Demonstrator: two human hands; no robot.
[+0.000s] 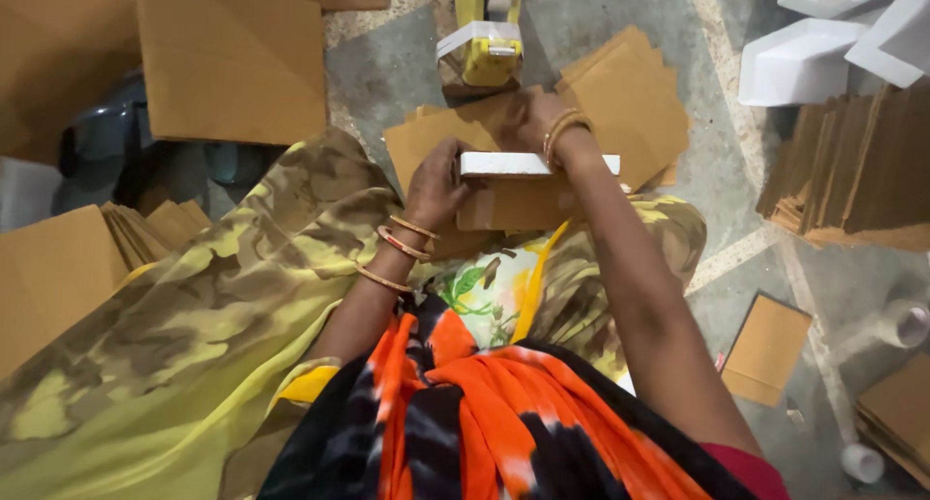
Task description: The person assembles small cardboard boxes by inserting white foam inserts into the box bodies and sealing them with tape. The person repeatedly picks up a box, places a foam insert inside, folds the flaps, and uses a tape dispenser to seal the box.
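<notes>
Head view: the person sits on the floor (746, 185), lap draped in yellow and olive patterned cloth (223, 296), an orange and black scarf (465, 413) hanging in front of the chest. Both hands work just above the knees on 1 white foam block (538, 164), which lies flat and long, resting on a piece of brown cardboard (513, 206).

The left hand (438, 185) has its grip clamped on the left end of the foam block, fingers curled over the end and the cardboard under it. The right hand (531, 120) reaches over the far side of the block, bangles at the wrist; its fingers are hidden behind the block and the wrist, so I cannot tell whether that grip is closed on anything.

Judging by its look, the foam block is very light, stiff but brittle: it would likely dent or crumble under hard pinching, and snap if bent along its length. Its surface seems matt, not slippery. A hold at both short ends, or flat-fingered along the long edges, looks soundest. The cardboard is light, stiff across its face and foldable along creases.

Beyond the hands, a yellow tape dispenser (487, 49) stands on the floor beside loose cardboard sheets (630, 98). More white foam pieces (833, 35) lie at the upper right, above a stack of folded cardboard (852, 171).
</notes>
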